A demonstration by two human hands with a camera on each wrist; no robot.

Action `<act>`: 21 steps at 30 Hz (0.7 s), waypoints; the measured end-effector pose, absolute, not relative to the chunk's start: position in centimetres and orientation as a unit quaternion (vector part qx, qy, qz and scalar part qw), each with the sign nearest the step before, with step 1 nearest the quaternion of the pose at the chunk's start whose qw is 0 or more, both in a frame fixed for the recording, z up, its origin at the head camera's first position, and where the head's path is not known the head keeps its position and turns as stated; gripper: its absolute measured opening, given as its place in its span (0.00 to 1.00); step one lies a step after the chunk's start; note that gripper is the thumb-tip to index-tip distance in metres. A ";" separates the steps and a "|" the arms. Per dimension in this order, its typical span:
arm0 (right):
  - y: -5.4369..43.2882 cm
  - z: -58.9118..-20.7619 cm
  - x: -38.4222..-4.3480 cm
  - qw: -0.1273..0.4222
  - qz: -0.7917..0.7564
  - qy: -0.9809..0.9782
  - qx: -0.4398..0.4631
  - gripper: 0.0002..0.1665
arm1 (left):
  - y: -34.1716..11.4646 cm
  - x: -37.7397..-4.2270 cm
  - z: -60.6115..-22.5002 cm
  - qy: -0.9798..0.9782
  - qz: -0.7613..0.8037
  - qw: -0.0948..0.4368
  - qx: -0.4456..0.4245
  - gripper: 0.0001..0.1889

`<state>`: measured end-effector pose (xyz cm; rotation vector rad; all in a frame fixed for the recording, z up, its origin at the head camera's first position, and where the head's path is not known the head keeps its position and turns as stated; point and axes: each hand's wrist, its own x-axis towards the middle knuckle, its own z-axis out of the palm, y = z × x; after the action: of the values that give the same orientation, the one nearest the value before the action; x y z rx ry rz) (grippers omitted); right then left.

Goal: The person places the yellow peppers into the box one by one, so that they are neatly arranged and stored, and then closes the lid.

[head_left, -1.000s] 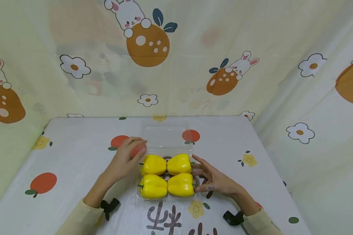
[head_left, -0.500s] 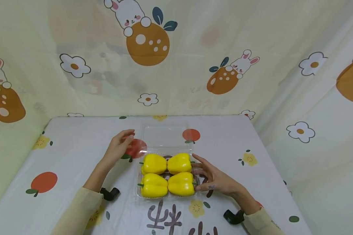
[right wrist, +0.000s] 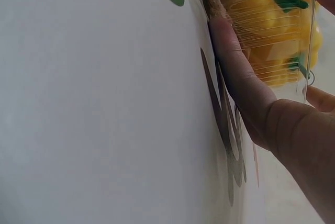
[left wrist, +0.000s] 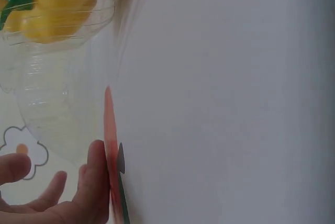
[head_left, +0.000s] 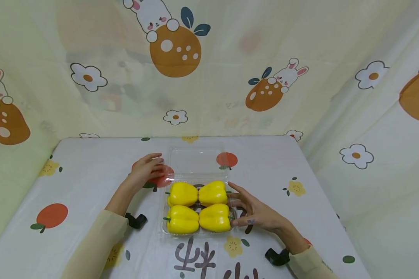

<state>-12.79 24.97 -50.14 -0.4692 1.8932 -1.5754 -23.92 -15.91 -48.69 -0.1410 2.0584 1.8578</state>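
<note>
A clear plastic clamshell box (head_left: 198, 235) lies open on the table, its lid (head_left: 197, 162) folded back away from me. Several yellow bell peppers (head_left: 183, 219) with green stems sit inside in two rows. My left hand (head_left: 144, 170) is beside the lid's left edge, fingers loosely bent and holding nothing. In the left wrist view its fingers (left wrist: 93, 182) are low over the cloth. My right hand (head_left: 256, 211) rests against the box's right side, fingers spread along the wall. The right wrist view shows the thumb (right wrist: 246, 77) lying along the base of the wall.
A white tablecloth (head_left: 101, 174) with fruit and flower prints covers the table. Patterned curtains (head_left: 209, 97) hang behind and at both sides. Black wrist devices (head_left: 136, 221) sit at the cuffs.
My left hand has drawn back left from the box's back left corner, then shifted slightly right beside the lid. The right hand, box and peppers stay in place.
</note>
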 end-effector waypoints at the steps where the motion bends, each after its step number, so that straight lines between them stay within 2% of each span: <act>1: 25.0 -50.1 -12.8 0.312 -0.597 0.718 -0.178 0.66 | -15.8 -24.1 -48.7 0.728 0.658 0.185 -0.052 0.31; 10: 25.1 -50.1 -12.7 0.310 -0.594 0.721 -0.179 0.66 | -15.2 -25.2 -49.0 0.718 0.661 0.206 -0.072 0.32; 21: 25.1 -50.0 -12.7 0.309 -0.594 0.720 -0.184 0.66 | -15.3 -25.3 -49.4 0.705 0.672 0.219 -0.053 0.32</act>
<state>-12.67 25.08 -50.04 -0.4850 1.9027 -1.5686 -25.32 -15.34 -49.41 -0.1459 1.9520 1.8596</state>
